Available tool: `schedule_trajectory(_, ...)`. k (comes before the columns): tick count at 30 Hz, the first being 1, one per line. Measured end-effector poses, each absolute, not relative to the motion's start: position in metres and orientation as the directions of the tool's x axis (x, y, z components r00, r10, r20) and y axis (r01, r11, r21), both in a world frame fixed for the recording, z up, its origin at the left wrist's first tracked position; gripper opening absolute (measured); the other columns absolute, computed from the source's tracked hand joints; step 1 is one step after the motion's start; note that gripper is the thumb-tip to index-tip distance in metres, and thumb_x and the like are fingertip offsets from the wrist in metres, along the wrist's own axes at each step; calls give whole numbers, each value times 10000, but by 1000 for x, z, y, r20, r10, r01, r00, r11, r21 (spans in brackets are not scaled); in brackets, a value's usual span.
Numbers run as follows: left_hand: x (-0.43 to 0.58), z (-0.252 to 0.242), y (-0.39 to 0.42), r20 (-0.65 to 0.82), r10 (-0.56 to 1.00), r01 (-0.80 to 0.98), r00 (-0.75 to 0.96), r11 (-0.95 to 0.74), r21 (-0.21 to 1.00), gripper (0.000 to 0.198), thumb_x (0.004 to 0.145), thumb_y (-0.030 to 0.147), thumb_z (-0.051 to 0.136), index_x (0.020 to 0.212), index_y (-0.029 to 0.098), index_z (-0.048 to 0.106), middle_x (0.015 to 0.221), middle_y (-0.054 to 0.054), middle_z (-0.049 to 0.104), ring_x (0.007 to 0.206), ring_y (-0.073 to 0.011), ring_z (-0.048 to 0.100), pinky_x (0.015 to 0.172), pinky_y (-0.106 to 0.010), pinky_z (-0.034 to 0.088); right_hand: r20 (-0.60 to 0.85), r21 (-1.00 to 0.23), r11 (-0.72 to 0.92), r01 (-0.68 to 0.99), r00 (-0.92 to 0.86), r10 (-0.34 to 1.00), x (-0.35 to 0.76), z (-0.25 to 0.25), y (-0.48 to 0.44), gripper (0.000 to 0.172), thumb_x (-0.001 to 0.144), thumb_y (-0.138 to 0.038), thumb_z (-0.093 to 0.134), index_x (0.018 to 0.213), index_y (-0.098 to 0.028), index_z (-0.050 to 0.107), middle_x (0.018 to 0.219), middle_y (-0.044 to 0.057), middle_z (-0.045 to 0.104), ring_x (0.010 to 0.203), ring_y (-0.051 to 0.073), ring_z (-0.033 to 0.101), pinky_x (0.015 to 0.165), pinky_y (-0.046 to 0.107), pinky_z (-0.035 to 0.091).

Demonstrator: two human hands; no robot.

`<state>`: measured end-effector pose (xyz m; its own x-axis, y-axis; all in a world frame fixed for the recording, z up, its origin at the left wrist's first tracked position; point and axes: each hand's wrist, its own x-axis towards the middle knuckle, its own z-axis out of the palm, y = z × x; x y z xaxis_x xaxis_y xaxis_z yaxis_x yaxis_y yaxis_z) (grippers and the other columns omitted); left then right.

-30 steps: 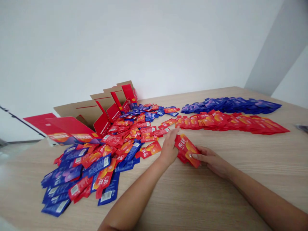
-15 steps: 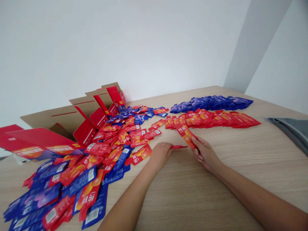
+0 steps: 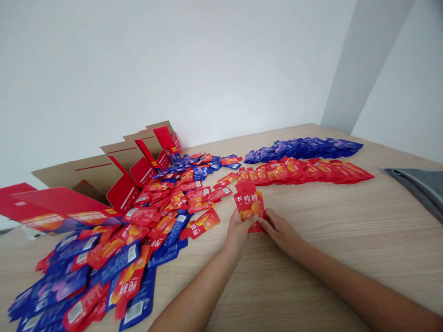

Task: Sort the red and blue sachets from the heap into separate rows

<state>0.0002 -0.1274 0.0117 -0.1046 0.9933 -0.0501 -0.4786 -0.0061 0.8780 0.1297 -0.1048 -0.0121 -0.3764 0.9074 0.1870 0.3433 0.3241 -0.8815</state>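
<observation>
Together my left hand (image 3: 239,231) and my right hand (image 3: 279,230) grip a small stack of red sachets (image 3: 250,208) over the table. Orange fruit and white lettering show on the front sachet, and the edge of another peeks out at its left. Both thumbs press on the lower front of the stack; the other fingers are mostly hidden. Behind my hands lies a long overlapping row of red sachets (image 3: 294,170). Farther back runs a similar row of blue sachets (image 3: 304,148). To the left spreads a mixed heap of red and blue sachets (image 3: 128,244), one loose red sachet (image 3: 201,224) at its edge.
Open red display boxes (image 3: 65,207) with brown cardboard insides line the back left, against the white wall (image 3: 221,69). At the far right lies a dark grey folded item (image 3: 415,184). All of it rests on a light wood table (image 3: 328,230).
My hands were apart, each with red sachets. The right hand has moved left and the left hand slightly right, bringing the sachets together into one stack, now upright and facing me.
</observation>
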Motion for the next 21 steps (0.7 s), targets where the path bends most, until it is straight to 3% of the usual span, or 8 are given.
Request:
schedule_trajectory(2, 0, 10, -128, -18, 993, -444, -117, -36, 895, 323, 579, 182, 724, 889, 176, 632, 827, -8, 698, 757, -142, 638, 776, -277, 475, 202, -925, 297, 238, -355, 913, 129, -15, -104, 243, 844, -467, 477, 803, -234, 421, 762, 24, 591, 689, 178, 575, 635, 341, 484)
schedule_trajectory(5, -2, 7, -128, 15, 991, -397, -130, -66, 915, 333, 569, 184, 726, 891, 172, 643, 845, -14, 705, 778, -148, 636, 783, -278, 473, 167, -986, 163, -45, -417, 893, 127, -19, -101, 341, 765, -493, 603, 876, -238, 404, 897, 42, 633, 843, 199, 624, 764, 386, 514)
schedule_trajectory(8, -3, 9, -128, -6, 992, -377, -126, -42, 925, 356, 540, 200, 766, 870, 155, 642, 807, -25, 706, 715, -151, 635, 707, -266, 481, 66, -982, -34, -185, -506, 860, 125, -17, -102, 502, 684, -485, 700, 983, -242, 379, 909, 41, 664, 804, 209, 657, 719, 398, 535)
schedule_trajectory(10, -4, 13, -129, -37, 991, -368, -131, -14, 930, 361, 539, 240, 788, 855, 149, 639, 784, -32, 706, 678, -153, 635, 664, -263, 486, 34, -981, -76, -179, -542, 840, 124, -13, -104, 534, 685, -465, 707, 1042, -235, 383, 933, 54, 673, 774, 208, 662, 653, 370, 541)
schedule_trajectory(16, -9, 24, -130, -112, 967, -478, -228, -11, 878, 351, 538, 267, 807, 818, 171, 618, 706, 10, 687, 592, -134, 628, 621, -262, 498, 15, -997, -37, -64, -661, 750, 125, -1, -109, 431, 723, -452, 670, 1031, -189, 522, 929, 67, 684, 725, 197, 652, 659, 363, 545)
schedule_trajectory(21, -7, 25, -131, -154, 965, -559, -214, 9, 829, 338, 486, 242, 828, 750, 148, 640, 691, -4, 690, 612, -141, 638, 653, -267, 498, 50, -995, -16, -95, -657, 753, 122, -3, -114, 488, 714, -452, 682, 1105, -190, 550, 1075, 88, 665, 987, 254, 621, 909, 454, 479)
